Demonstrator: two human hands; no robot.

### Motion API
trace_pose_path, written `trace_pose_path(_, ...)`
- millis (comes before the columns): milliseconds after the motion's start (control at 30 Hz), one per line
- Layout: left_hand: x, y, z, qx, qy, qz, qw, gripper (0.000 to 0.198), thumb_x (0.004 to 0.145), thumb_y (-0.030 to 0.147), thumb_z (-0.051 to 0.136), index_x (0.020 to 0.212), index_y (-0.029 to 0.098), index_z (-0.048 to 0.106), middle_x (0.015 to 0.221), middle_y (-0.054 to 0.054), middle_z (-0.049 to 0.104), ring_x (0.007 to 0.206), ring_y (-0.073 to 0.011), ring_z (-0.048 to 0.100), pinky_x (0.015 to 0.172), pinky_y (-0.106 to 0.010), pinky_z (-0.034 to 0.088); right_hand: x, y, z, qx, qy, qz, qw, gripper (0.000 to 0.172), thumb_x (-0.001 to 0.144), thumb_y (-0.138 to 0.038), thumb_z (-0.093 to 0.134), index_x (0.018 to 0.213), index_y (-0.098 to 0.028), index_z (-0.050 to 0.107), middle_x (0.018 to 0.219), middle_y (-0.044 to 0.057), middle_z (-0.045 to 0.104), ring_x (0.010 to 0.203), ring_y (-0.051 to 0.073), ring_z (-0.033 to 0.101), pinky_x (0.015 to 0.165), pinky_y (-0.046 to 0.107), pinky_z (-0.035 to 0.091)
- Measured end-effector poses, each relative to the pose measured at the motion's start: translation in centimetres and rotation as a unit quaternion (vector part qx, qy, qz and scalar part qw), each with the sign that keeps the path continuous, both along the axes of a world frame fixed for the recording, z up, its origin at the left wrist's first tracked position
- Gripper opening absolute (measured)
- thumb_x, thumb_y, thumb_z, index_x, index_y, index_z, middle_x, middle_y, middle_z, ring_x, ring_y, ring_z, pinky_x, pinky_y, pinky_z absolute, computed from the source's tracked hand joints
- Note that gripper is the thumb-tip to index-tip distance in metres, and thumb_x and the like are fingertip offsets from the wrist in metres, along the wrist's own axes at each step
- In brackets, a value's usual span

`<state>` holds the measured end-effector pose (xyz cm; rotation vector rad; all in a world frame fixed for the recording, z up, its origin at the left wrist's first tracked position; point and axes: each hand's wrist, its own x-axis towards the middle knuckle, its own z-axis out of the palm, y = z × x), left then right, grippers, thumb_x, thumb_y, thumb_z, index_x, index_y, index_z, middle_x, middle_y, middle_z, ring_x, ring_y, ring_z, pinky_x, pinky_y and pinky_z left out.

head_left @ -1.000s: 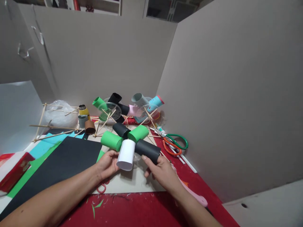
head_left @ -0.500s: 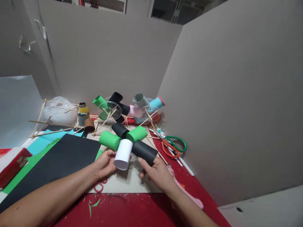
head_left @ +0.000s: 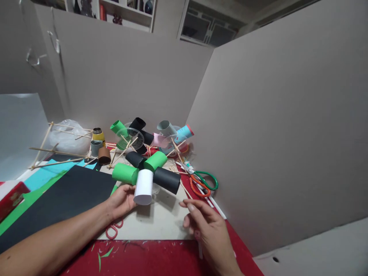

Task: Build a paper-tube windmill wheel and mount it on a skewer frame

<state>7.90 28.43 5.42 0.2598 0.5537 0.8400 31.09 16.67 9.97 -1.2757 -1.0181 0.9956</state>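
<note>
My left hand (head_left: 123,201) is closed on a star-shaped wheel of paper tubes, holding it up from below; its fingertips are partly hidden. The wheel's front tube (head_left: 143,188) is white. A green tube (head_left: 125,173) and a black tube (head_left: 167,180) stick out at its sides, with another green and another black one behind. Clear plastic shows under the middle. Apart from the wheel, to its lower right, my right hand (head_left: 205,224) is open, fingers loosely bent and nothing visible in them. Red-handled scissors (head_left: 114,231) lie by my left wrist.
Two similar tube wheels on clear plastic discs (head_left: 130,140) stand behind, among wooden sticks. Scissors with orange and green handles (head_left: 201,186) lie near the right partition (head_left: 273,134). Black paper (head_left: 69,203) covers the left. A yellow bottle (head_left: 98,135) stands at the back.
My right hand has let go of the black tube and drawn back to the right and down. My left hand still holds the wheel. The camera view has tilted up slightly.
</note>
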Motion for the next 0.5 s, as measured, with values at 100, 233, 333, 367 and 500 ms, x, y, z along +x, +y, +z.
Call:
trace_pose_path(100, 0.2, -0.1, -0.2, 0.018, 0.016, 0.007, 1.000, 0.016, 0.078, 0.002, 0.051, 0.092, 0.003, 0.059, 0.082, -0.017, 0.072, 0.077, -0.0246, 0.072, 0.076, -0.035, 0.058, -1.3, 0.1, -0.6, -0.045, 0.083, 0.044, 0.995, 0.039, 0.072, -0.050, 0.078, 0.082, -0.014, 0.070, 0.076, 0.004, 0.070, 0.044, 0.006, 0.052, 0.038, 0.016, 0.038)
trace_pose_path(233, 0.4, -0.4, -0.2, 0.039, 0.008, -0.007, 0.999, 0.011, 0.078, 0.000, 0.054, 0.085, 0.004, 0.061, 0.078, -0.015, 0.072, 0.072, -0.0225, 0.072, 0.076, -0.034, 0.058, -3.4, 1.6, -0.8, -0.128, 0.199, 0.085, 0.968, 0.052, 0.058, -0.046, 0.088, 0.093, -0.013, 0.070, 0.085, 0.006, 0.071, 0.048, 0.009, 0.059, 0.032, 0.015, 0.040)
trace_pose_path(333, 0.7, -0.7, 0.1, 0.055, 0.011, -0.030, 0.998, 0.013, 0.080, 0.000, 0.053, 0.089, 0.001, 0.062, 0.080, -0.016, 0.072, 0.077, -0.0234, 0.072, 0.080, -0.035, 0.057, -4.6, 3.1, -0.9, -0.133, 0.248, 0.081, 0.956, 0.053, 0.053, -0.043, 0.090, 0.090, -0.012, 0.070, 0.083, 0.004, 0.070, 0.051, 0.009, 0.060, 0.032, 0.014, 0.043)
trace_pose_path(367, 0.8, -0.8, 0.3, 0.059, 0.016, -0.036, 0.997, 0.015, 0.080, 0.000, 0.053, 0.091, 0.001, 0.063, 0.081, -0.017, 0.073, 0.080, -0.0242, 0.072, 0.084, -0.037, 0.057, -4.9, 3.6, -1.0, -0.126, 0.253, 0.077, 0.956, 0.051, 0.053, -0.043, 0.090, 0.087, -0.012, 0.069, 0.079, 0.003, 0.069, 0.050, 0.009, 0.059, 0.032, 0.014, 0.043)
trace_pose_path(500, 1.3, -1.4, 0.8, 0.076, 0.036, -0.034, 0.996, 0.018, 0.079, -0.001, 0.053, 0.093, 0.001, 0.065, 0.084, -0.017, 0.074, 0.091, -0.0262, 0.071, 0.096, -0.041, 0.052, -5.9, 4.7, -1.4, -0.101, 0.260, 0.052, 0.959, 0.046, 0.057, -0.040, 0.087, 0.089, -0.013, 0.069, 0.075, 0.003, 0.071, 0.048, 0.008, 0.056, 0.033, 0.015, 0.042)
